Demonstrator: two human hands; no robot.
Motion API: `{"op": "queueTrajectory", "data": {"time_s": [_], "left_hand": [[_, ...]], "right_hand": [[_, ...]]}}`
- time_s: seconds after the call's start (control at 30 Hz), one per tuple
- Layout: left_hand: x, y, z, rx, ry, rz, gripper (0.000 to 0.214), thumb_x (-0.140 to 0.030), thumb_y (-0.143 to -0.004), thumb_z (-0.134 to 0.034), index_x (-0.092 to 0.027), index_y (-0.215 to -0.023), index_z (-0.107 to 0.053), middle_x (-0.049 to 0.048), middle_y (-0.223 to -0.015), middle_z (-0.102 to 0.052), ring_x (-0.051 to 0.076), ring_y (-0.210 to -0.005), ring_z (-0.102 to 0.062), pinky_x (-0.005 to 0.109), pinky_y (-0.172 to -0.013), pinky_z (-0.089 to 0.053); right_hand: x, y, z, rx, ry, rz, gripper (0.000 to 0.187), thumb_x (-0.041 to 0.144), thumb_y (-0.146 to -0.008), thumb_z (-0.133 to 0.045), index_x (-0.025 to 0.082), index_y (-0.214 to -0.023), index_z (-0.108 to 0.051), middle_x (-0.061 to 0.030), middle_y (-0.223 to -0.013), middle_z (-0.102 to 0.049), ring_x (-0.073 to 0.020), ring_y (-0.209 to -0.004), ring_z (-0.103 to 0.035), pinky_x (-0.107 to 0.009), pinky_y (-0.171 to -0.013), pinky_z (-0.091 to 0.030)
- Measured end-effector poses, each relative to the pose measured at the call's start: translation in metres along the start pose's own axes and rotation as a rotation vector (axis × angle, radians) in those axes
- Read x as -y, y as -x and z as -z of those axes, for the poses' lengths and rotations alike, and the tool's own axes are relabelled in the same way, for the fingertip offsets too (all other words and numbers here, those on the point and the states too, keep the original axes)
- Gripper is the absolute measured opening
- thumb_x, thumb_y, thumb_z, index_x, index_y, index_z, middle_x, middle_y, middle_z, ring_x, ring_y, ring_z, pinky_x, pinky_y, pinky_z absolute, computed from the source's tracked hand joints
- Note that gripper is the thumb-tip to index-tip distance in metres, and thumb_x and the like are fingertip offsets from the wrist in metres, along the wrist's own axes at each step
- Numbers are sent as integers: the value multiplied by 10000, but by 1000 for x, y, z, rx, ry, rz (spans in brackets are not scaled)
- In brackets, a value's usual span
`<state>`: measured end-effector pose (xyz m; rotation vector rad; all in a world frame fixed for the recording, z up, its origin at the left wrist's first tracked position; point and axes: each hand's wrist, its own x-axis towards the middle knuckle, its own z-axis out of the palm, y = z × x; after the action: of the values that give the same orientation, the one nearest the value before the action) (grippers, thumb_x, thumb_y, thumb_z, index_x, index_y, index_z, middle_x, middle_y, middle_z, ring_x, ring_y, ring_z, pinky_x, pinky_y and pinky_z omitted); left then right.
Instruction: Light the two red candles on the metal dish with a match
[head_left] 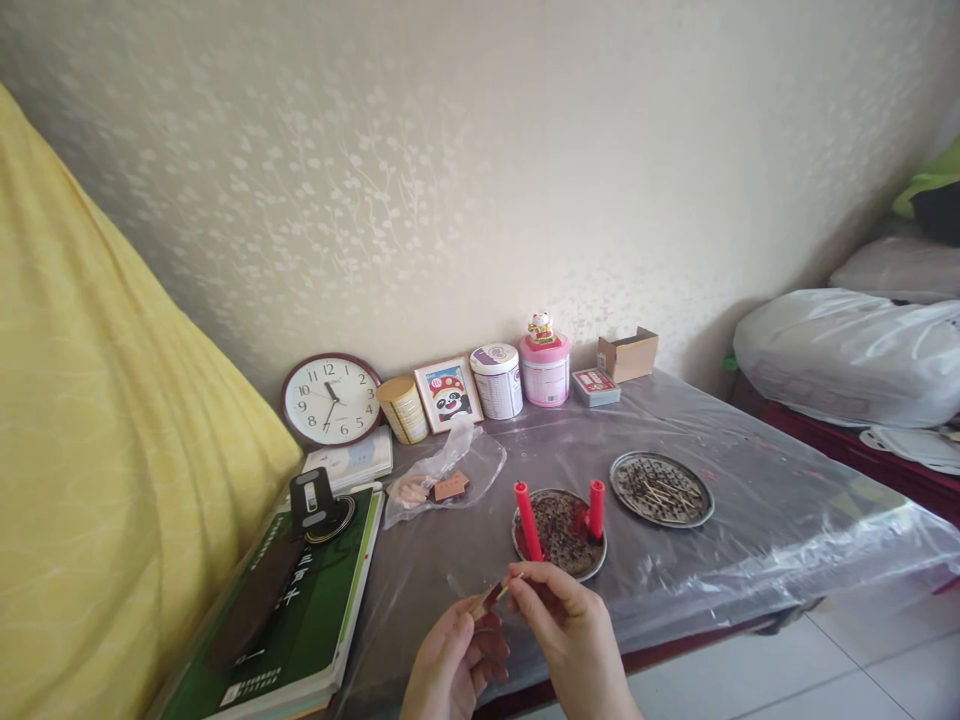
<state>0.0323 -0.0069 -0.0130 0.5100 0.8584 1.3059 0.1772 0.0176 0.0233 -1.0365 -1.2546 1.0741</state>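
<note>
My left hand (457, 655) is closed around a small matchbox (489, 600), its dark striking side partly showing. My right hand (574, 635) pinches a thin matchstick (513, 580) against or very near that side; whether they touch is unclear. No flame shows. Just beyond the hands, a round metal plate (598, 566) with dark residue bears two red candles, a taller one (527, 520) leaning slightly at left and a shorter one (596, 508) at right. Farther right, another round plate (709, 512) holds several used-looking matchsticks (667, 495).
A clear plastic bag (480, 460) with small boxes lies left of the candles. Green books (315, 600) with a black object on top are at left, beside a yellow curtain (97, 400). A clock (331, 400), tins and a framed picture (449, 393) line the wall.
</note>
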Motion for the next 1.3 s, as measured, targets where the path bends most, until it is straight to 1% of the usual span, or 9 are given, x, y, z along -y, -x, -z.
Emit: {"op": "queueTrajectory", "data": {"time_s": [0.23, 0.37, 0.5, 0.6, 0.73, 0.8, 0.9, 1.1, 1.3], "left_hand": [[-2, -1, 3, 18, 29, -32, 371, -449, -648, -791, -176, -896, -752, 85, -802, -722, 206, -695, -643, 324, -602, -483], [-3, 0, 3, 30, 15, -28, 371, -455, -635, -798, -177, -876, -754, 82, -780, -717, 216, -696, -647, 330, -607, -484], [-4, 1, 2, 28, -7, -53, 360, -451, -646, -790, -179, -878, -752, 82, -766, -709, 219, -697, -641, 333, -604, -482], [-6, 1, 1, -4, -26, -88, 361, -446, -633, -801, -183, -877, -754, 66, -734, -691, 206, -680, -629, 318, -590, -477], [-8, 1, -1, -32, -61, -141, 390, -452, -622, -806, -176, -895, -759, 52, -696, -663, 183, -640, -604, 297, -575, -469], [-9, 2, -2, -35, -78, -166, 406, -461, -613, -809, -172, -894, -761, 54, -681, -656, 176, -621, -591, 293, -567, -465], [-11, 3, -5, -40, -100, -194, 419, -476, -598, -812, -169, -879, -762, 55, -658, -649, 169, -593, -571, 291, -556, -460], [-12, 5, -5, -40, -100, -201, 418, -469, -588, -820, -159, -861, -761, 57, -643, -648, 167, -581, -562, 295, -565, -465], [-12, 5, -3, -33, -111, -214, 408, -454, -587, -824, -160, -862, -756, 50, -637, -645, 171, -558, -572, 301, -555, -463]], "right_hand": [[9, 2, -1, 14, -6, -5, 263, 436, -804, -668, 174, -794, -693, -47, -674, -695, -179, -617, -643, -220, -584, -511], [12, 2, -1, 22, -5, -15, 295, 466, -796, -666, 174, -758, -686, -50, -670, -690, -181, -613, -634, -224, -579, -507], [13, 2, 0, 29, 14, -5, 268, 438, -808, -658, 176, -758, -683, -43, -665, -689, -173, -608, -631, -215, -576, -502], [16, 3, 2, 20, 96, 73, 205, 373, -841, -634, 187, -770, -680, -27, -672, -687, -158, -610, -627, -203, -587, -495], [20, 4, 6, 9, 188, 297, 110, 243, -867, -607, 202, -774, -650, -17, -744, -687, -141, -670, -638, -188, -639, -498], [23, 5, 7, 21, 216, 412, 98, 183, -868, -595, 204, -785, -642, -21, -772, -686, -140, -703, -649, -190, -667, -507], [27, 7, 9, 47, 241, 523, 110, 127, -864, -582, 208, -841, -653, -33, -804, -697, -147, -725, -668, -202, -679, -529], [31, 9, 9, 71, 286, 636, 150, 88, -837, -604, 216, -898, -656, -44, -795, -721, -165, -715, -689, -221, -652, -560], [31, 11, 6, 65, 286, 676, 163, 80, -831, -611, 219, -907, -650, -43, -789, -726, -168, -710, -698, -222, -649, -570]]}}
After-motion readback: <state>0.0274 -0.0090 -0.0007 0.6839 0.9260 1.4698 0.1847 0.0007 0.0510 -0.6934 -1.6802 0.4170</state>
